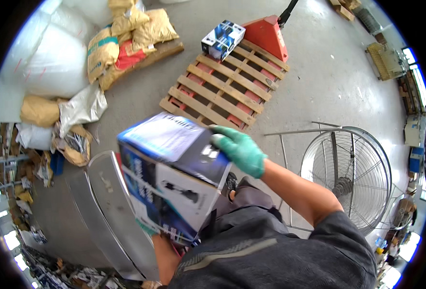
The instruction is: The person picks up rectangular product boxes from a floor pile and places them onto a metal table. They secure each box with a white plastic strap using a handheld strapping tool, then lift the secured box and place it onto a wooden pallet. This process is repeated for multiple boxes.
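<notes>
A large printed cardboard box (174, 183), blue, black and white with a picture of a device on its side, is held tilted in front of my body. My right hand (239, 150), in a green glove, grips its upper right edge. Low on the box's left side, my left hand (146, 227) supports it; only a bit of green glove shows there, and the fingers are hidden behind the box. Beyond it, a similar printed box (223, 40) rests on the far end of a wooden pallet (213, 77).
A red pallet jack (269, 36) sits under the pallet. Filled paper sacks (121, 45) are piled at the far left, near wrapped bulk goods (54, 53). A big round metal fan (346, 176) stands at my right. A metal-edged platform (109, 212) lies at my left.
</notes>
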`<state>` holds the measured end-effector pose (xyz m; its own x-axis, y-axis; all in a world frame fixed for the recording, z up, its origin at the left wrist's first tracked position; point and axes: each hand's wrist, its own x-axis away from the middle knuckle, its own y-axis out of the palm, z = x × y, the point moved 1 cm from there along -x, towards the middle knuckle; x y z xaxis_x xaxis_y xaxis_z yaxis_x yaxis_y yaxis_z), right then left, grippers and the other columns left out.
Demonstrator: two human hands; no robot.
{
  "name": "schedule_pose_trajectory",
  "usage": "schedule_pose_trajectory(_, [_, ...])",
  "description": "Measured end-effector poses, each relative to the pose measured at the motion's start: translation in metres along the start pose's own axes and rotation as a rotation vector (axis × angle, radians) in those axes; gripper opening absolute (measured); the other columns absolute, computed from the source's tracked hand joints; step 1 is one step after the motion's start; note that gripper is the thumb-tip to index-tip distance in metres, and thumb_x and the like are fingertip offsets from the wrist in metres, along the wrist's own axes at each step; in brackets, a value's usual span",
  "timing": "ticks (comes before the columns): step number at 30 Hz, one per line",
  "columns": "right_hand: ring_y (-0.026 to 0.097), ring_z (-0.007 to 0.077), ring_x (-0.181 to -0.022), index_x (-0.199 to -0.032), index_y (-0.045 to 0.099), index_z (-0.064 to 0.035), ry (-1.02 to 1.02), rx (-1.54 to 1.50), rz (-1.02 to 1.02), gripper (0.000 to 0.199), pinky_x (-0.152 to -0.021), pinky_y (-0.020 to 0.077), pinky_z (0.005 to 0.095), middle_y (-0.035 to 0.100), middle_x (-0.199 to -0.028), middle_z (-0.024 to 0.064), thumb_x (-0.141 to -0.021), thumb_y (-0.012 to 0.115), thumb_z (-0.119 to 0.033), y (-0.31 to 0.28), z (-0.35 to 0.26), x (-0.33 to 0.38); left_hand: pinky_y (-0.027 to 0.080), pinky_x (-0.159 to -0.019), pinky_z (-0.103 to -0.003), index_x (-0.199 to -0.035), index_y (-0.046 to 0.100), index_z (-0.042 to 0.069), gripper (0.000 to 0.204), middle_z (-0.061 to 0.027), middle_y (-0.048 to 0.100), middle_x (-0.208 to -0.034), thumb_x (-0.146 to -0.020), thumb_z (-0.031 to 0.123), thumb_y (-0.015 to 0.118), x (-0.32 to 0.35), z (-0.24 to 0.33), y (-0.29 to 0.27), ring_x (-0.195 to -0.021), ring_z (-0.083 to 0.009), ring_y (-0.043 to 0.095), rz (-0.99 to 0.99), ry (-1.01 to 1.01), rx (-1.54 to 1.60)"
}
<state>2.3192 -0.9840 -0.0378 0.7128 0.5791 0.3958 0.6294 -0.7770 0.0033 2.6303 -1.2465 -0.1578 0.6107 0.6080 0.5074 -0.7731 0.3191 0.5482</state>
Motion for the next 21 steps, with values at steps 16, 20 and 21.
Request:
schedule_pose_trajectory(16, [0.061, 0.0215, -0.113, -0.13, 0.063, -0.0037, -0.205, -0.869, 0.848, 0.037, -0.103, 0.0486, 0.0365, 0.065, -0.122, 0.0106, -0.101, 0.055, -0.025, -0.415, 0.039, -0.118, 0.041, -0.115, -0.044, -0.147, 0.047, -0.001, 0.063, -0.0186, 0.055, -0.145, -0.1, 0.04, 0.042, -0.291, -0.271, 0.38, -0.131, -0.0339, 0.055, -0.393, -0.546, 0.088])
schedule_pose_trajectory(20, [0.063, 0.0228, -0.11, -0.126, 0.064, -0.0044, -0.141, -0.947, 0.956, 0.034, -0.1, 0.0509, 0.0384, 0.066, -0.12, 0.0108, -0.101, 0.054, -0.026, -0.491, 0.092, -0.17, 0.043, -0.113, -0.043, -0.143, 0.052, -0.002, 0.065, -0.0179, 0.058, -0.14, -0.098, 0.044, 0.044, -0.349, -0.377, 0.408, -0.128, -0.0336, 0.057, -0.217, -0.584, 0.04])
schedule_pose_trajectory(21, [0.063, 0.0228, -0.11, -0.126, 0.063, -0.0044, -0.118, -0.973, 0.955, 0.035, -0.099, 0.0512, 0.0384, 0.066, -0.118, 0.0107, -0.101, 0.054, -0.026, -0.504, 0.105, -0.185, 0.043, -0.112, -0.043, -0.141, 0.053, -0.002, 0.065, -0.0177, 0.059, -0.139, -0.097, 0.045, 0.044, -0.359, -0.394, 0.406, -0.128, -0.0335, 0.057, -0.181, -0.593, 0.028])
